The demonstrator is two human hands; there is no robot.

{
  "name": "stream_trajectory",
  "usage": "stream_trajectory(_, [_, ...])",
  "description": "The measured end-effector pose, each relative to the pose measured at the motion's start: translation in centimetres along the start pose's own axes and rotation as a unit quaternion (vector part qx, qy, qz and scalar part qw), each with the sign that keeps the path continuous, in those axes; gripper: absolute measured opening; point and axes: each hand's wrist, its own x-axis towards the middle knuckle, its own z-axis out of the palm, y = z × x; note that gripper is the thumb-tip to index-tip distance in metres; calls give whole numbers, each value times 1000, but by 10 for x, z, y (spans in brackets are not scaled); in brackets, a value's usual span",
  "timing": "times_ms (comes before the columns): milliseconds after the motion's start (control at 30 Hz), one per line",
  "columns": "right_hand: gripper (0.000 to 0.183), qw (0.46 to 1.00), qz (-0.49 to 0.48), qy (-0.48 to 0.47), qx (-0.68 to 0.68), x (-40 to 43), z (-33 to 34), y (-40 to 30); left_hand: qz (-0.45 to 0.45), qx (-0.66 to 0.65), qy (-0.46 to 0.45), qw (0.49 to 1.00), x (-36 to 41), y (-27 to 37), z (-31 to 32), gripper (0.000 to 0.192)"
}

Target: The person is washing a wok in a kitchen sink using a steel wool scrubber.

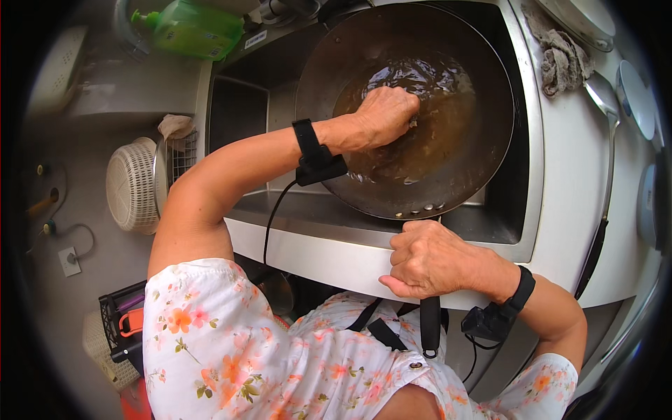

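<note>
A dark metal wok rests over the sink, holding brownish water with small bits in it. Inside it, my left hand is closed in a fist low over the water. A small greyish scrubber pokes out from under its fingers, mostly hidden, so its exact kind is unclear. My right hand wraps the wok's handle, whose black grip end points towards my body. Rivets show on the wok's wall near that handle.
The steel sink surrounds the wok. At upper left stands a green soap bottle. On the right counter lie a grey rag, a long-handled spatula and bowls. A plastic colander hangs at left. Cables trail from both wrist straps.
</note>
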Motion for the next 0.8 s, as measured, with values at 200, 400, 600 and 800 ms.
stream_trajectory(200, [41, 1000, 6, -25, -15, -2, -6, -1, -74, -76, 91, 990, -16, -36, -26, 24])
stream_trajectory(400, [41, 999, 14, -28, -28, -1, -11, -7, -32, -178, 158, 971, -40, -42, -50, 28])
stream_trajectory(600, [36, 996, 38, -59, -60, 1, -10, -12, -88, -109, 206, 968, -45, -74, -54, 30])
stream_trajectory(800, [32, 994, 98, -41, -29, -6, -17, -32, -203, -124, 215, 947, -37, -137, -62, 25])
